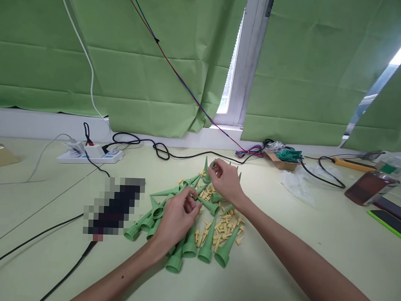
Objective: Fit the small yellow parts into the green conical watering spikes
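Green cone-shaped nozzles (206,242) lie in a loose pile on the pale table, mixed with many small yellow plastic pieces (224,228). My left hand (181,211) is over the middle-left part of the pile with its fingers curled; whatever may be between the fingertips is too small to make out. At the back of the pile, my right hand (225,178) pinches at a green cone whose tip points up. Several cones fan out toward the front with their wide ends facing me.
To the left lie a blurred dark device (116,207) with a cable and a white power strip (90,155). At the back right are a small cardboard box (281,161), a reddish-brown bottle (370,188) and a green-edged phone (390,224). Black cable runs along the wall.
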The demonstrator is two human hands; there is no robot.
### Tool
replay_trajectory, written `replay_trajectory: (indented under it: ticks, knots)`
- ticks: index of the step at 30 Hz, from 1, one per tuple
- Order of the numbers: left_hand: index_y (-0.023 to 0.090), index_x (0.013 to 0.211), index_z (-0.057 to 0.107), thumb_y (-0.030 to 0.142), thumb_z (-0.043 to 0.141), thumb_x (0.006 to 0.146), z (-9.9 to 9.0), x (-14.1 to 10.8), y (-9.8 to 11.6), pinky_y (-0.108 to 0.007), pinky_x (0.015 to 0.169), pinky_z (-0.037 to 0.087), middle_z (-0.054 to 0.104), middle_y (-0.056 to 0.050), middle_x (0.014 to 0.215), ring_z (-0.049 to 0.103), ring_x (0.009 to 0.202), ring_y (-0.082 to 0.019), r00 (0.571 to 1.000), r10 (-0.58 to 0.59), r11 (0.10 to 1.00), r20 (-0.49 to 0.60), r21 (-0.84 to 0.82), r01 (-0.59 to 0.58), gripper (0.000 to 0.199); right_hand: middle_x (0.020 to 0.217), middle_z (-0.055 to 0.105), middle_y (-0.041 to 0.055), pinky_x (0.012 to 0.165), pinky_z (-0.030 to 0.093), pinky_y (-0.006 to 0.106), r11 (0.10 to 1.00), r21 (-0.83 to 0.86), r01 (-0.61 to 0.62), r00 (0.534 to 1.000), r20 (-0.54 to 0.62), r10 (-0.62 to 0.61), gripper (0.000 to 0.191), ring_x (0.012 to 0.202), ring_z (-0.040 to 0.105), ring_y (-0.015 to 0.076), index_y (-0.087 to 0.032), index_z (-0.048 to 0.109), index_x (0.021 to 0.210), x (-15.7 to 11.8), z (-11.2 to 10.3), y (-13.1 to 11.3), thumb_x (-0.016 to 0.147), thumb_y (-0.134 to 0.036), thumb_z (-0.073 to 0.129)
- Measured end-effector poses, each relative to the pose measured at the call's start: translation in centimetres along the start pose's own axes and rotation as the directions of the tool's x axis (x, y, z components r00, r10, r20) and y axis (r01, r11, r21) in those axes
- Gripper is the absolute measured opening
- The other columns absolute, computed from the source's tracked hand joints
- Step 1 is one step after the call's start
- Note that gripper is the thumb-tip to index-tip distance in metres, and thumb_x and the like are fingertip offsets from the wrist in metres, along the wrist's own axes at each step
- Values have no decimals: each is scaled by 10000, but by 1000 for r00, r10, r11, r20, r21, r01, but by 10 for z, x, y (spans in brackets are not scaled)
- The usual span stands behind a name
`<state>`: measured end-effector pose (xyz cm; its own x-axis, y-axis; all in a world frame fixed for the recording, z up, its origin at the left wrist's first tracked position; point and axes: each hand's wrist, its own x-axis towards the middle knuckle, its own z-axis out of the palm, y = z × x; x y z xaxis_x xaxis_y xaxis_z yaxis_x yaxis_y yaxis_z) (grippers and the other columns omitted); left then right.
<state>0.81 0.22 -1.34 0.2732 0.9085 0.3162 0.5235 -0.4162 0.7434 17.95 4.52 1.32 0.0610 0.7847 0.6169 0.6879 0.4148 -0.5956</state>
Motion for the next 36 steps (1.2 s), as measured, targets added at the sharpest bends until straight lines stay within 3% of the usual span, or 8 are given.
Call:
replay_trajectory:
  ticks: [4,8,26,32,34,36]
  knots:
    - [190,766,590,245,589,814,-1,1,-1,-227,536,422,600,29,624,555,553,-127,998,32,999,49,34,-34,74,704,637,12,675,385,259,965,-261,14,983,178,34,118,664,563,159,-198,557,800,20,11,4,888,-214,481]
    - [186,731,603,245,564,828,-1,1,0,-228,531,415,605,23,616,551,553,-130,997,44,998,67,44,-47,120,754,658,59,690,392,269,955,-296,9,972,228,62,108,718,598,187,-181,582,789,28,23,8,869,-198,511]
    - [182,715,607,239,542,831,-1,-1,0,-228,530,412,600,23,597,551,544,-130,995,69,996,76,58,-73,145,795,636,114,672,394,290,913,-401,-67,957,233,173,138,762,597,223,-140,581,860,26,34,20,891,-165,449]
    - [183,732,615,258,529,856,-2,-1,4,-232,522,398,594,17,600,536,544,-134,992,73,995,108,56,-79,169,795,651,83,669,400,277,930,-366,-43,971,203,125,268,706,596,203,-108,460,1191,19,28,7,944,-201,412]
    - [182,750,624,256,519,868,-2,-3,6,-231,519,390,597,12,611,535,552,-135,982,101,992,161,59,-111,174,814,653,79,683,397,276,939,-343,22,982,184,45,256,715,594,194,-112,451,1195,15,27,3,963,-198,387]
    - [181,767,629,251,514,879,-2,-4,9,-233,528,385,595,10,622,531,559,-133,965,136,985,224,75,-156,176,848,652,83,692,393,274,933,-342,112,967,253,-23,209,755,593,188,-130,501,1126,12,28,-1,972,-192,374]
